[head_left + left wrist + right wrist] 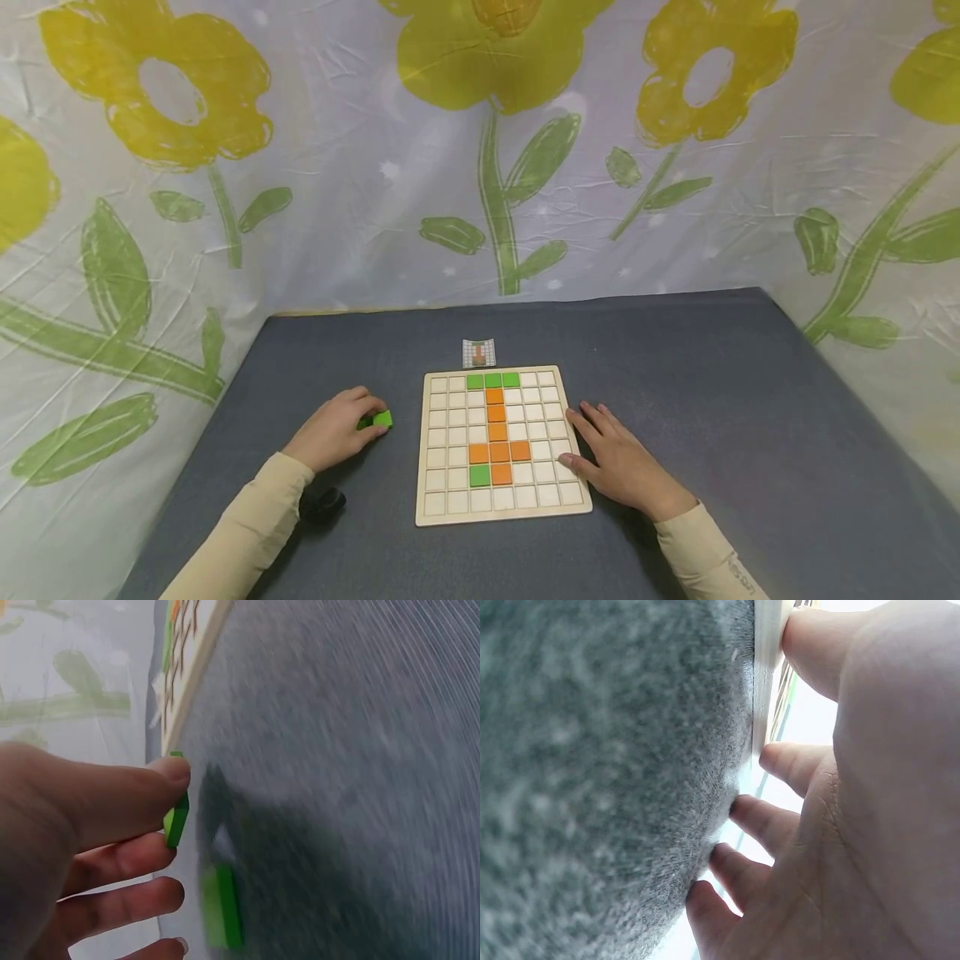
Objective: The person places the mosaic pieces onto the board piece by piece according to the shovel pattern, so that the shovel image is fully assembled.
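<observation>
My left hand [333, 432] is left of the board, pinching a green square tile [176, 821] between thumb and fingertip just above the table. A second green tile [225, 907] lies below that hand on the cloth. The wooden grid board [504, 519] sits in front of me. Three green tiles fill part of its top row; orange tiles [496, 413] run down the middle, and one green tile [479, 476] lies lower left. My right hand [626, 462] has its fingers spread, with thumb and index finger touching the board's right edge.
A small pattern card [478, 354] lies just behind the board. Dark cloth covers the table [712, 400]. A curtain printed with yellow flowers [491, 67] hangs around its back and sides. A black device [322, 504] is beside my left wrist.
</observation>
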Demonstrator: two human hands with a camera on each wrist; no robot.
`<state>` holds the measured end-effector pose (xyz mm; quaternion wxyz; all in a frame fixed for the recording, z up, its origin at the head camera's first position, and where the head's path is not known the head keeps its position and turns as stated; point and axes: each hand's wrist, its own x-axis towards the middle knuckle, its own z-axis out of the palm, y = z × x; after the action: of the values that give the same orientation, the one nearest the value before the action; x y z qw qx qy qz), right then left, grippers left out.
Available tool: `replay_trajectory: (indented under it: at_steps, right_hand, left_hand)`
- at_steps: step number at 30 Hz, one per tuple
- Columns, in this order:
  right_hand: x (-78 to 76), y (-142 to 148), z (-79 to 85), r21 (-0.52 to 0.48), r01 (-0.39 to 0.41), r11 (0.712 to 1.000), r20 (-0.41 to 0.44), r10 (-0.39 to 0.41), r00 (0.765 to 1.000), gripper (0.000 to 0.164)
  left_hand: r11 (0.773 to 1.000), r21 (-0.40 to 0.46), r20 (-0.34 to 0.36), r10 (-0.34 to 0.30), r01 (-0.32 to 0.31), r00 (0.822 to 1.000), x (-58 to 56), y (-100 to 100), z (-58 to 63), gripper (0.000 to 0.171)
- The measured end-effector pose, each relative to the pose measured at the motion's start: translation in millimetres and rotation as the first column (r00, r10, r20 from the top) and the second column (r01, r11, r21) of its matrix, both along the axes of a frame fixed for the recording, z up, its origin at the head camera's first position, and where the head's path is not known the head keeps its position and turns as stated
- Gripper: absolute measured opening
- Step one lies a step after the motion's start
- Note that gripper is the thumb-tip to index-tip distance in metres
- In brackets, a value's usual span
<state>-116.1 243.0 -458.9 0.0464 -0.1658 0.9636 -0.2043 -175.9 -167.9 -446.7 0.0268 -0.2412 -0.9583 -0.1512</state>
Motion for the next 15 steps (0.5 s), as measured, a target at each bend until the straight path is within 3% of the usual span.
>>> replay_trajectory:
  at_steps: [9,15]
  right_hand:
    - [-0.3,-1.0,0.8,-0.005,0.008,1.0,0.019,-0.008,1.0,0.07]
    - [0.1,-0.7,1.0,0.002,0.01,1.0,0.007,-0.01,1.0,0.071]
  left_hand:
    - [0.998,0.029,-0.036,-0.062,0.064,0.997,7.5,28.0,8.3,0.027]
    - [0.992,0.041,-0.045,-0.12,0.122,0.992,11.7,50.4,10.8,0.039]
